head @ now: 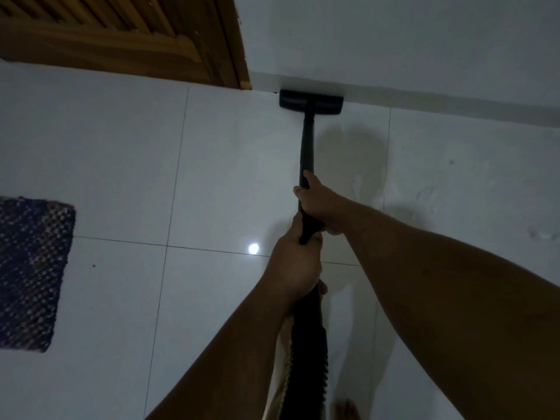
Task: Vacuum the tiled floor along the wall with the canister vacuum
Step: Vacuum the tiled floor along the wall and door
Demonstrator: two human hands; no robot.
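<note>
The black floor nozzle (311,103) of the vacuum lies flat on the white tiled floor (230,165), pressed against the base of the white wall (394,50). Its black wand (307,147) runs straight back toward me. My right hand (318,204) grips the wand higher up, and my left hand (295,265) grips it just behind, where the ribbed black hose (309,353) begins. The hose drops down out of view at the bottom. The canister itself is not in view.
A brown louvred wooden door (121,37) with its frame stands at the upper left, just left of the nozzle. A dark woven mat (30,271) lies on the tiles at the left edge. My bare toes (348,409) show at the bottom.
</note>
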